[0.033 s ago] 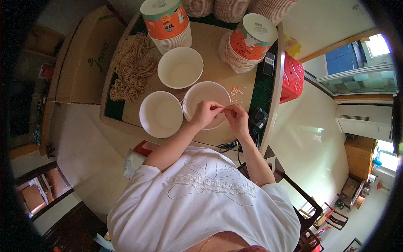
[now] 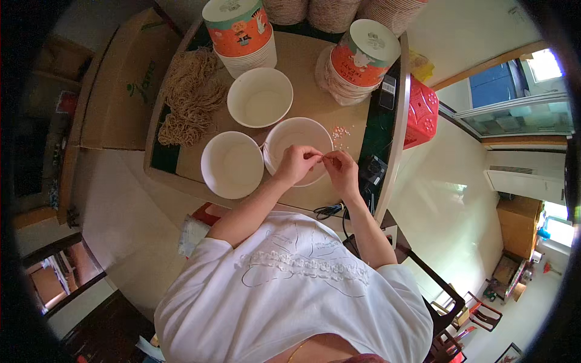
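Observation:
Over the right front part of a white paper tub (image 2: 284,136), my left hand (image 2: 295,164) and my right hand (image 2: 342,174) meet fingertip to fingertip. Both pinch closed; what lies between the fingers is too small to make out. A thin tan string shows at this tub's left rim. Just left of it stands another open white tub (image 2: 232,186), and behind them a third open tub (image 2: 260,100). Small pink and white beads (image 2: 341,132) lie scattered on the cardboard, beyond my right hand. A tangled heap of tan string (image 2: 190,100) lies at the table's left.
An orange-printed tub stack (image 2: 242,36) stands at the back left, another printed stack (image 2: 363,54) at the back right. More stacks (image 2: 331,12) line the far edge. A black device (image 2: 385,94), an adapter (image 2: 374,169) and cables (image 2: 330,210) lie right. A red stool (image 2: 420,112) stands beside the table.

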Demonstrator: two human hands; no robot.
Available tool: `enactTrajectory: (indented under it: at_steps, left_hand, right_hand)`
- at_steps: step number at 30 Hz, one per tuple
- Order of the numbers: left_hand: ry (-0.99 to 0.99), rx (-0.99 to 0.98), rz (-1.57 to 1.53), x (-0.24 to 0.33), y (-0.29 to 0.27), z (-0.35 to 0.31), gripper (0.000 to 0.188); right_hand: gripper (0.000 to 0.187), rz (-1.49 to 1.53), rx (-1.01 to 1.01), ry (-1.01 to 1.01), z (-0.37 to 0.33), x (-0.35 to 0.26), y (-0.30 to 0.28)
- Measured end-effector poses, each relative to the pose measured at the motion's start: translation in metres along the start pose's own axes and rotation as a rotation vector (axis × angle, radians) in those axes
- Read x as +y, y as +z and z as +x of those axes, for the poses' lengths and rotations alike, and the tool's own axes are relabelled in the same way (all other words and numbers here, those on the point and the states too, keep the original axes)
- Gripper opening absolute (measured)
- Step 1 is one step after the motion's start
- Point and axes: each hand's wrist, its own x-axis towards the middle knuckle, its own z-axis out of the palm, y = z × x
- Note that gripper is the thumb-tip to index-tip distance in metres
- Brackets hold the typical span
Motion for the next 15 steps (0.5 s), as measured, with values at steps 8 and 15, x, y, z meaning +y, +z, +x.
enactTrajectory:
  at_steps: [8, 15]
  left_hand:
    - [0.114, 0.160, 0.028, -0.010, 0.005, 0.002, 0.008]
    - [0.139, 0.145, 0.085, -0.005, -0.001, 0.002, 0.007]
  right_hand:
    - [0.015, -0.305, 0.006, -0.117, -0.003, -0.011, 0.000]
    - [0.013, -0.478, 0.075, -0.296, -0.001, -0.019, 0.000]
